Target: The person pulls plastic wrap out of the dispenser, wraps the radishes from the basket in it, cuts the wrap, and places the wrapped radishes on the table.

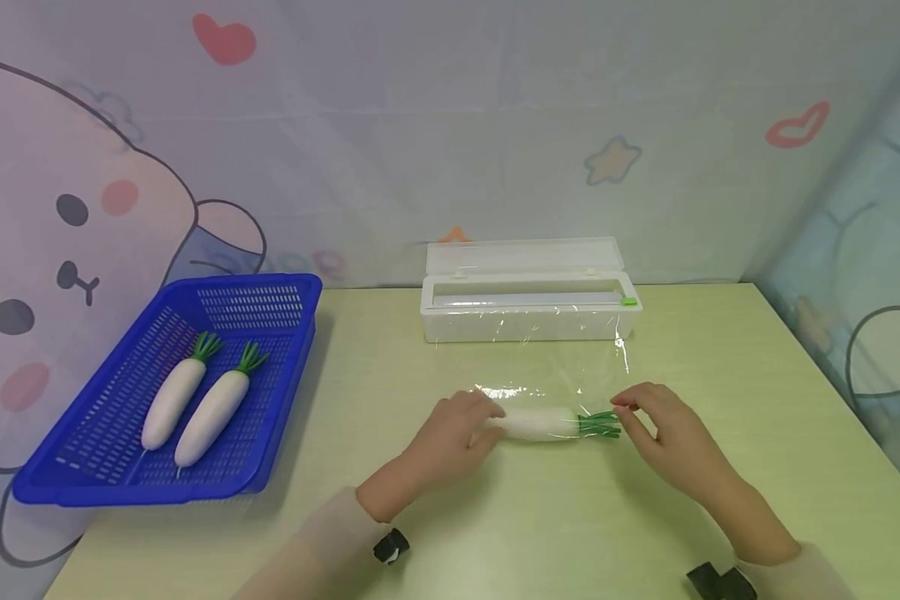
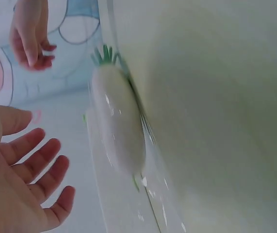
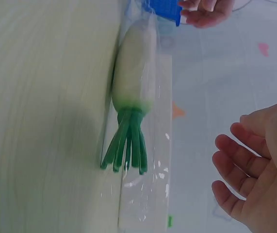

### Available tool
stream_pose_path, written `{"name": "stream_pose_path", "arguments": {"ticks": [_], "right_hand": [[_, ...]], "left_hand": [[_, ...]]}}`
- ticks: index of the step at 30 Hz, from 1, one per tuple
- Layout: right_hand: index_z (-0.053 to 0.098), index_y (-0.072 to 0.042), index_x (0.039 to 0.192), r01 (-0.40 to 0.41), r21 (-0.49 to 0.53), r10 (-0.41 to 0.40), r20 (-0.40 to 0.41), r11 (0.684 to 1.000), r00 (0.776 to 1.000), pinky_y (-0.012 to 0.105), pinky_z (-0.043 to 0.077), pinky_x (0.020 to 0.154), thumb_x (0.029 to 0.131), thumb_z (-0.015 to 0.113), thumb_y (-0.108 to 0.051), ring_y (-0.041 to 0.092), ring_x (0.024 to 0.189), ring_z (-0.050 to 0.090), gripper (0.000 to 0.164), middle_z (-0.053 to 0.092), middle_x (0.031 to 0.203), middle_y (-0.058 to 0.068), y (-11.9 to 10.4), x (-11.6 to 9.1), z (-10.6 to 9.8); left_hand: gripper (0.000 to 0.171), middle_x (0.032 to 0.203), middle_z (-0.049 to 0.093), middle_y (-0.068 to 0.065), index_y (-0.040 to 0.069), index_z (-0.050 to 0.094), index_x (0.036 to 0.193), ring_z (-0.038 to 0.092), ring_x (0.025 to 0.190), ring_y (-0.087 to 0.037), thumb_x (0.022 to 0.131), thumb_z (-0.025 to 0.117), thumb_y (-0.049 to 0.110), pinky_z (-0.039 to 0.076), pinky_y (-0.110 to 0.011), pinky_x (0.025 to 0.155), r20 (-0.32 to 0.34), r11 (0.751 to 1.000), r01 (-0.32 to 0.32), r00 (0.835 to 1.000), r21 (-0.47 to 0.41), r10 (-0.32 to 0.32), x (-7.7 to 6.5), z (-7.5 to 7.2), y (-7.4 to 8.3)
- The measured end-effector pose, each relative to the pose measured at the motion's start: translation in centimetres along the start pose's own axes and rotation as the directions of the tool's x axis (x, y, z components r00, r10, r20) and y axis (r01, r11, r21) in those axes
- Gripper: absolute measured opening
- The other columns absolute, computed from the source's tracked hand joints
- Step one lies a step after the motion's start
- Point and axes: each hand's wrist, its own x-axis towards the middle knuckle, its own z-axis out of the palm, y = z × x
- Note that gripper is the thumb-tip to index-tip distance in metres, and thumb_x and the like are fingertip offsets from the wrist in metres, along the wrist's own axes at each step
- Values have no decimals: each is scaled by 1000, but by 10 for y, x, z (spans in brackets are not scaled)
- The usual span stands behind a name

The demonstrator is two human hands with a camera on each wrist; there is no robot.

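Clear plastic film (image 1: 512, 391) lies over a white radish (image 1: 540, 423) on the pale table (image 1: 540, 542), its glossy streaks seeming to run back to the open film box (image 1: 525, 327) by the wall. The radish rests crosswise between the hands, its green leaves (image 1: 598, 426) pointing to the right. The left hand (image 1: 450, 437) sits at its tail end, the fingers loosely bent and spread, with a plain gap to the radish in the left wrist view. The right hand (image 1: 671, 437) is just beside the leaves, its fingers half curled and a little apart; whether a fingertip touches the film's edge, I cannot tell. With neither hand visibly gripping the radish, its rounded body could roll if the film were tugged from one side. The film looks thin and likely to cling, so lifting it unevenly might fold it onto itself, and the leaf tips could snag or pierce it if it were drawn tight there. If the sheet does join the box, as it seems to, a hard pull might drag the box forward, or draw out slack that creases. The green slider (image 1: 629, 302) sits at the box's right end; a crooked pass with it could leave a ragged edge. Two more radishes (image 1: 212, 421) lie in the blue basket (image 1: 123, 493) to the left, well apart from this work.
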Motion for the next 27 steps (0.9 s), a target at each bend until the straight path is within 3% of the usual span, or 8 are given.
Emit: {"name": "stream_pose_path", "arguments": {"ticks": [5,8,12,20,27], "right_hand": [[67,-10,94,143,11,-143,32,990,989,28,50,74,80,72,2,12,86,60,19,67,93,-4,-15,-2,18],[67,-8,93,203,-8,-202,63,979,977,33,52,74,78,74,-1,15,86,62,18,67,92,-3,-18,-3,30],[68,-6,94,223,-43,-219,87,974,972,36,52,76,78,73,-4,17,87,62,16,66,92,0,-20,-5,41],[69,-2,96,272,-68,-271,29,960,962,38,53,76,76,73,0,22,88,64,20,67,95,6,-15,-1,49],[70,-1,99,228,-92,-221,75,969,972,40,53,78,79,72,-1,25,91,66,20,69,98,8,-14,1,49]], "left_hand": [[26,116,63,-2,10,65,116,56,106,-19,96,57,25,45,-37,88,110,984,-70,993,163,52,-1,17,15],[28,117,62,0,12,64,118,56,107,-18,96,58,28,44,-35,88,133,967,-101,988,234,71,-1,26,20],[32,123,60,0,12,63,122,54,115,-17,94,60,29,42,-37,93,132,956,-103,989,276,69,-1,34,24],[37,135,54,-7,11,58,126,47,127,-22,93,60,29,40,-43,99,86,947,-56,996,315,31,3,42,26],[38,134,55,-7,12,58,128,48,127,-21,94,60,28,42,-45,99,72,945,-10,997,327,-15,5,44,20]]}}
